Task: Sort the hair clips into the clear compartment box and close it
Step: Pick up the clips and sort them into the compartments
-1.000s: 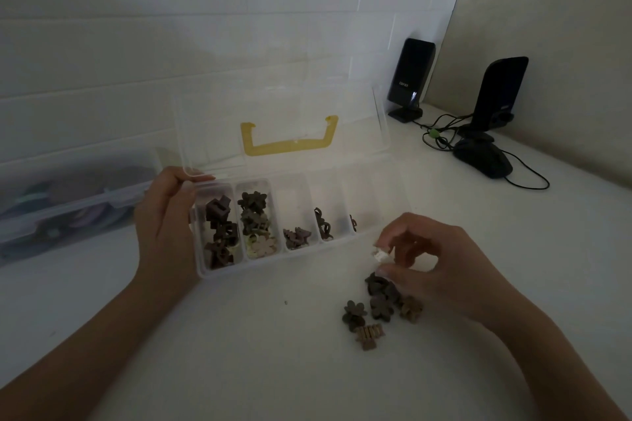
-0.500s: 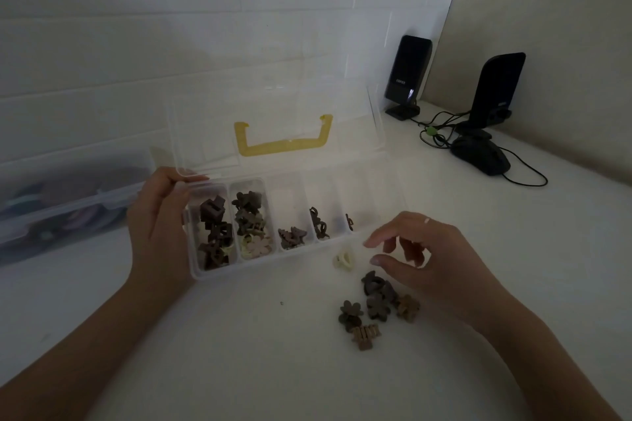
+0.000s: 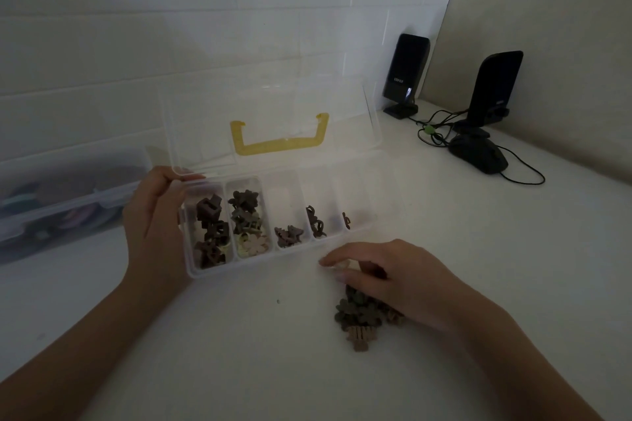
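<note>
Though dim, perhaps "EDIFIER": speaker (image 3: pixel 408 70).

The compartment box (image 3: pixel 273 215) sits on the counter (image 3: pixel 239 352), loose hair clips (image 3: pixel 359 321) before its right end, speakers (image 3: pixel 407 72) behind right.

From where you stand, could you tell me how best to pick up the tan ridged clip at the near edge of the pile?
Pinch the tan ridged clip across its narrow body from the near side; the pile of clips and the right hand crowd its far side.
</note>
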Tool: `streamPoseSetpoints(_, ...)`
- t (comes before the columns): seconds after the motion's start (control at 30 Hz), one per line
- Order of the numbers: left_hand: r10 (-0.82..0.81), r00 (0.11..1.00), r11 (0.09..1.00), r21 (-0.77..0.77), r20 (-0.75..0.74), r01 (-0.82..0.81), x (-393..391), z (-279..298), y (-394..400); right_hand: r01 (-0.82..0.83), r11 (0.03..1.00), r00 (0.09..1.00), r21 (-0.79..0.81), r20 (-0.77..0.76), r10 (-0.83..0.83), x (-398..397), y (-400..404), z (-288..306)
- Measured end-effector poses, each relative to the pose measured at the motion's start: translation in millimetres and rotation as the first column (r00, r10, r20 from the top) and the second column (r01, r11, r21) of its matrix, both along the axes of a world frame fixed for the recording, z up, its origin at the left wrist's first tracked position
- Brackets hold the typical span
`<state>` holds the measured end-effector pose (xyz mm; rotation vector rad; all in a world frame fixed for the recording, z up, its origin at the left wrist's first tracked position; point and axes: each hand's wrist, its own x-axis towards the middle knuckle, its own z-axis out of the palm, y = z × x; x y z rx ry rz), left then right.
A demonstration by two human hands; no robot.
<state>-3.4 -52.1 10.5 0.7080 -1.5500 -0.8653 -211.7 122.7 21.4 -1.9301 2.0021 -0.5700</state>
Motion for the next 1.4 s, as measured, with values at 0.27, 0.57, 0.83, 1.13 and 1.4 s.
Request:
streamPoseSetpoints(0.27, 0.011, 1.000, 0.999, 0.042, -0.027, -0.010, -2.1, 0.4, 0.2, 0.127, 0.991, 0.992, -0.031, -0.010, -0.127, -0.5, 1.0, -2.5)
streamPoseSetpoints(0.57, 0.002, 1.000, 1.000, 0.026, -0.029, -0.001, -1.4, -1.5, -1.2, 0.241, 0.970, 0.963, -0.026, -0.119, -0.242, -5.0, 5.4, 2.0)
streamPoseSetpoints(0.83, 0.014, 1.000, 1.000, -0.020, -0.014, -0.014, -0.4, -2.3, -3.5, 0.136, 0.980, 0.991, -0.143, 0.012, -0.136, 1.6, 6.1, 8.1)
streamPoseSetpoints(1.13, -0.010, 1.000, 1.000, -0.026, -0.030, 0.009, 0.9, -5.0, -6.8, 0.107, 0.973, 0.979, -0.205, 0.191, -0.067, 5.8, 5.2, 5.9)
streamPoseSetpoints(1.4, -0.004, 1.000, 1.000, -0.014, -0.022, 0.004, 1.6, -6.6, -8.2, 0.152, 0.938, 0.955, -0.312, 0.291, -0.058, 6.3, 6.0, 10.1)
